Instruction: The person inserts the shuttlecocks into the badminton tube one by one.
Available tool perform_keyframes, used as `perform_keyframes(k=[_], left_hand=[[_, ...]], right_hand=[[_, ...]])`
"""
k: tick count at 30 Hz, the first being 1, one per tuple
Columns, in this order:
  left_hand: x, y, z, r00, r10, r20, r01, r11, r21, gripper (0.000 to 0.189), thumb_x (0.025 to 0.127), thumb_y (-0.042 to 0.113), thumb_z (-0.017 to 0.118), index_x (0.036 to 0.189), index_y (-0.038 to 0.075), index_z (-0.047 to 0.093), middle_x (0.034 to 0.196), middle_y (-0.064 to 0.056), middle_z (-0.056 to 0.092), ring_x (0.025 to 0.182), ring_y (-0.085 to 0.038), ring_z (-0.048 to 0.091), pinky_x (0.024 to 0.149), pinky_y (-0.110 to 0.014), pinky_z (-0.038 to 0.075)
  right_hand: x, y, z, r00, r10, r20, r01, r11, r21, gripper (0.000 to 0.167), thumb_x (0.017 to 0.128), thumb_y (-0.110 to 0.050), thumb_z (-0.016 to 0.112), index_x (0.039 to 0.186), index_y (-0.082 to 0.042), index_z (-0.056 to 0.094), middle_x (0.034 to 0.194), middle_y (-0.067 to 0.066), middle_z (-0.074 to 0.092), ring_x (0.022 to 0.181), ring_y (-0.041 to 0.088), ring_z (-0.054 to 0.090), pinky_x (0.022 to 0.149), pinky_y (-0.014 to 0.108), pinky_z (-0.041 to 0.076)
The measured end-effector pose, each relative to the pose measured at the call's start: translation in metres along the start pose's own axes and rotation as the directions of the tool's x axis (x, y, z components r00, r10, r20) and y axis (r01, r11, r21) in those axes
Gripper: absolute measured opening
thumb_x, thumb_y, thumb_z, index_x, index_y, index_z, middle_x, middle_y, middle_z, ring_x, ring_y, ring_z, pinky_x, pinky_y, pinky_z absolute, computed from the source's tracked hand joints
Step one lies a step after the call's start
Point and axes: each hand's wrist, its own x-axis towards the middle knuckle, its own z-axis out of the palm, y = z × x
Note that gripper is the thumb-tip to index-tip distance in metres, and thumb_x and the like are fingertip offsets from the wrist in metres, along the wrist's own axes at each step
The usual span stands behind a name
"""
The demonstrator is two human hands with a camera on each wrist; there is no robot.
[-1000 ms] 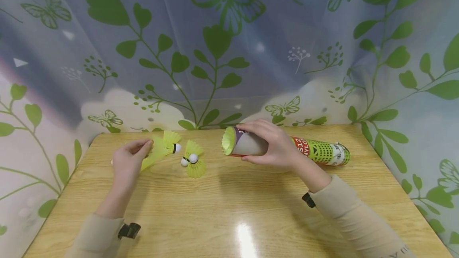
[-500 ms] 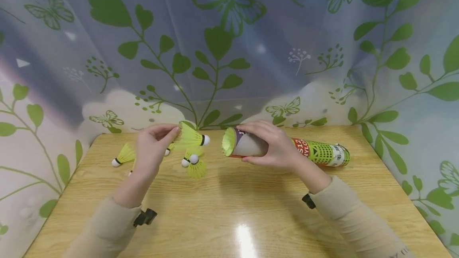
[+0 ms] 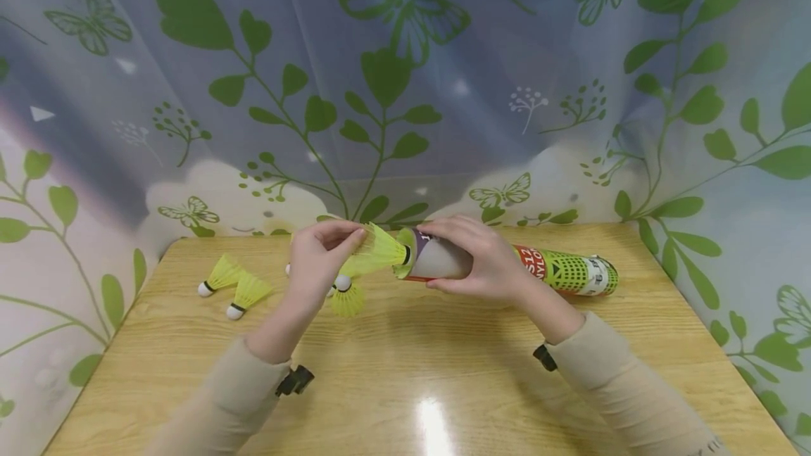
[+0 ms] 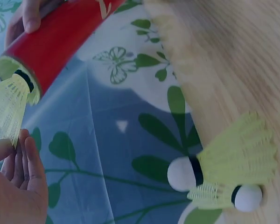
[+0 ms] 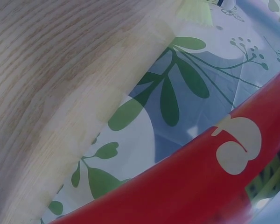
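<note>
My left hand (image 3: 317, 262) pinches a yellow shuttlecock (image 3: 380, 250) by its skirt edge. The shuttlecock's cork end is inside the mouth of a shuttlecock tube (image 3: 443, 259), as the left wrist view also shows with the tube (image 4: 51, 46) tilted. My right hand (image 3: 478, 255) grips the tube near that mouth, with the fingers over the top and the thumb below. Yellow shows inside the tube's rim. Below my left hand lie shuttlecocks (image 3: 347, 298), partly hidden by it.
Two more shuttlecocks (image 3: 222, 275) (image 3: 249, 293) lie to the left on the wooden table (image 3: 393, 371). A leaf-patterned curtain (image 3: 405, 125) hangs behind the table's back edge. The tube's printed far end (image 3: 589, 274) reaches to the right.
My left hand has moved right, carrying a shuttlecock from the left group to the tube, where its cork end has entered the mouth. The right hand and tube stay almost still.
</note>
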Motion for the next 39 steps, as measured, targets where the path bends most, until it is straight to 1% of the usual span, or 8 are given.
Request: perform_keyframes(k=[7,11,14,17,20,26,33,39], left_hand=[[-0.002,-0.002,0.012,0.998,0.041,0.041,-0.041,0.999,-0.014,0.013,0.098,0.004,0.076,0.106,-0.005,0.080,0.104,-0.021,0.080,0.079,0.003,0.070,0.077,-0.015,0.059],[-0.002,-0.004,0.014,0.990,0.126,0.068,-0.132,0.987,0.095,0.009,0.095,0.004,0.079,0.101,-0.002,0.082,0.096,-0.018,0.082,0.079,-0.009,0.074,0.074,-0.017,0.059],[-0.001,-0.003,0.013,0.977,0.191,0.091,-0.206,0.959,0.197,0.007,0.094,0.005,0.081,0.099,0.001,0.083,0.092,-0.015,0.082,0.078,-0.019,0.076,0.073,-0.019,0.060],[-0.002,-0.001,0.012,0.970,0.214,0.114,-0.237,0.936,0.262,0.007,0.094,0.006,0.081,0.099,0.003,0.083,0.091,-0.013,0.082,0.078,-0.023,0.076,0.072,-0.023,0.061],[-0.001,0.002,0.013,0.970,0.201,0.134,-0.231,0.932,0.278,0.007,0.095,0.008,0.081,0.100,0.004,0.083,0.092,-0.012,0.083,0.078,-0.022,0.076,0.071,-0.026,0.062],[0.000,0.006,0.018,0.971,0.157,0.178,-0.197,0.952,0.234,0.009,0.095,0.010,0.081,0.100,0.003,0.084,0.091,-0.014,0.082,0.079,-0.026,0.078,0.069,-0.025,0.059],[0.002,0.007,0.024,0.973,0.157,0.171,-0.196,0.952,0.236,0.008,0.094,0.009,0.082,0.098,0.002,0.085,0.091,-0.014,0.083,0.078,-0.025,0.079,0.067,-0.023,0.059],[0.003,0.010,0.028,0.973,0.150,0.174,-0.190,0.950,0.246,0.009,0.095,0.010,0.081,0.099,0.003,0.085,0.094,-0.015,0.083,0.080,-0.025,0.078,0.068,-0.026,0.060]], right_hand=[[0.000,-0.001,0.000,1.000,-0.002,-0.002,0.002,1.000,0.005,0.079,0.070,-0.021,0.099,0.141,-0.008,0.066,0.134,0.011,0.073,0.123,0.032,0.067,0.095,0.049,0.060],[0.000,-0.001,0.000,1.000,0.000,0.000,0.000,1.000,0.003,0.079,0.070,-0.021,0.099,0.141,-0.008,0.066,0.134,0.011,0.073,0.123,0.032,0.067,0.095,0.049,0.060],[0.000,-0.002,0.000,1.000,0.003,0.003,-0.003,1.000,0.001,0.079,0.070,-0.022,0.099,0.141,-0.008,0.066,0.134,0.012,0.073,0.124,0.032,0.067,0.095,0.050,0.060],[0.000,-0.002,-0.001,1.000,0.004,0.006,-0.004,1.000,0.002,0.079,0.070,-0.022,0.099,0.141,-0.008,0.066,0.135,0.012,0.073,0.124,0.033,0.067,0.096,0.050,0.060],[0.000,-0.002,-0.001,1.000,0.003,0.008,-0.003,1.000,0.005,0.079,0.070,-0.022,0.099,0.141,-0.007,0.066,0.135,0.012,0.073,0.123,0.033,0.068,0.095,0.050,0.060],[0.000,-0.001,0.001,1.000,-0.008,0.010,0.008,1.000,0.005,0.078,0.071,-0.023,0.098,0.140,-0.007,0.066,0.134,0.012,0.073,0.122,0.032,0.068,0.094,0.048,0.060],[0.001,-0.002,0.001,1.000,-0.013,0.002,0.013,1.000,0.011,0.078,0.071,-0.021,0.098,0.141,-0.007,0.066,0.134,0.012,0.074,0.122,0.032,0.068,0.093,0.048,0.060],[0.000,-0.002,0.000,1.000,-0.001,0.004,0.001,1.000,0.011,0.078,0.071,-0.021,0.098,0.141,-0.007,0.066,0.134,0.012,0.073,0.122,0.032,0.068,0.094,0.049,0.060]])
